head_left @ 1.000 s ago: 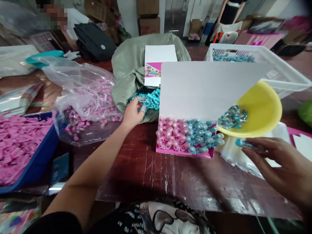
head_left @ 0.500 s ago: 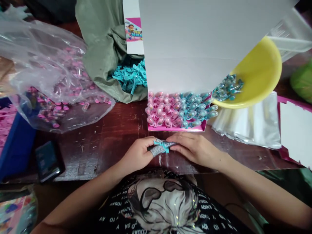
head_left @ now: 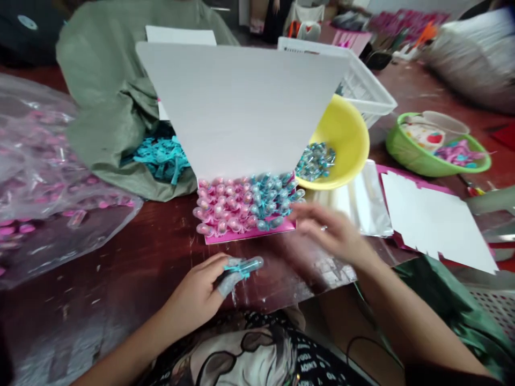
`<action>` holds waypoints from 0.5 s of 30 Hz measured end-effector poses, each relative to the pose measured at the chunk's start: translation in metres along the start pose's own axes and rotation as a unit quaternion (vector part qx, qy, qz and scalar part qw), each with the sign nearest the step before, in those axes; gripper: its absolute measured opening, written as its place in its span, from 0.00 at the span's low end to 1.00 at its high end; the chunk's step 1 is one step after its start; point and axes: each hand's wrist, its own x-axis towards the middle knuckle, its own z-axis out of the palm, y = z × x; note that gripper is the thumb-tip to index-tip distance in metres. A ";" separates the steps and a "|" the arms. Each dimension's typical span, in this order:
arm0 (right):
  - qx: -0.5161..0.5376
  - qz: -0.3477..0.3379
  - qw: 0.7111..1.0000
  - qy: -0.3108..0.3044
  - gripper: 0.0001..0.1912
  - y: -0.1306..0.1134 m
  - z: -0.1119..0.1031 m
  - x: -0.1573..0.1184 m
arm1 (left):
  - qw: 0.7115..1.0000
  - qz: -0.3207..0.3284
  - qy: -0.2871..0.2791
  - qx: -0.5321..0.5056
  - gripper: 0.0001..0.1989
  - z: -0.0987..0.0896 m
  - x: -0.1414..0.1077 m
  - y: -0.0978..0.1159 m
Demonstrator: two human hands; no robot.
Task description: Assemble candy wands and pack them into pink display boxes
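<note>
left hand (head_left: 191,292) holding blue capsule (head_left: 249,264), right hand (head_left: 332,233) beside pink card (head_left: 249,236)

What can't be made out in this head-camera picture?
All in the head view:
Right hand: motion blur; whether it holds anything is unclear.
White basket: the white card hides its left part.
Capsule in the left hand: contents too small to tell.
Yellow bowl: the capsules inside are too small to count.

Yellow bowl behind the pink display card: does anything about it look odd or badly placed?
Yes. The round yellow plastic bowl sits steeply tilted, apparently propped against the white plastic basket. Clear teal-ribboned capsules are heaped at its low side and might spill.
</note>
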 end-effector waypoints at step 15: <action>-0.273 0.103 0.955 -0.046 0.16 0.095 -0.081 0.115 | 0.960 -0.136 0.042 -0.240 0.12 0.043 0.028 0.013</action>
